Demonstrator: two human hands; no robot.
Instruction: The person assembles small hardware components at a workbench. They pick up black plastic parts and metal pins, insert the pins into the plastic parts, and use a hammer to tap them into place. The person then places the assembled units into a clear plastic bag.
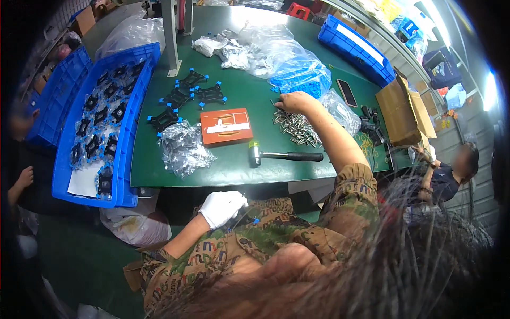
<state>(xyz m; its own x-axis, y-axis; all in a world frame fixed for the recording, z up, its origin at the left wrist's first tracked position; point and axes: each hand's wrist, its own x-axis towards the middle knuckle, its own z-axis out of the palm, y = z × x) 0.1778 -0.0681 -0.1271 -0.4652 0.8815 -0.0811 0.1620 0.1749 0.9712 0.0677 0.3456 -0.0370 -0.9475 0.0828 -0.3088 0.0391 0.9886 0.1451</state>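
My left hand (pixel 222 208), in a white glove, is closed on a dark bracket (pixel 245 219) over my lap. One blue tip of the bracket shows; my glove and the shadow hide most of the rest. My bare right hand (pixel 297 102) reaches across the green table at the far edge of a pile of small metal pins (pixel 298 129). Its fingers are pinched together, and a thin pin (pixel 273 102) seems to stick out of them. Right beyond that hand lies a clear bag of small blue caps (pixel 305 80).
Several black brackets with blue tips (pixel 211 94) lie left on the table (pixel 212 178). Nearby are clear bags (pixel 183 149), an orange box (pixel 227 126), a hammer (pixel 287 156), and a phone (pixel 347 93). A blue crate (pixel 127 159) holds bagged brackets; a person (pixel 446 178) sits at right.
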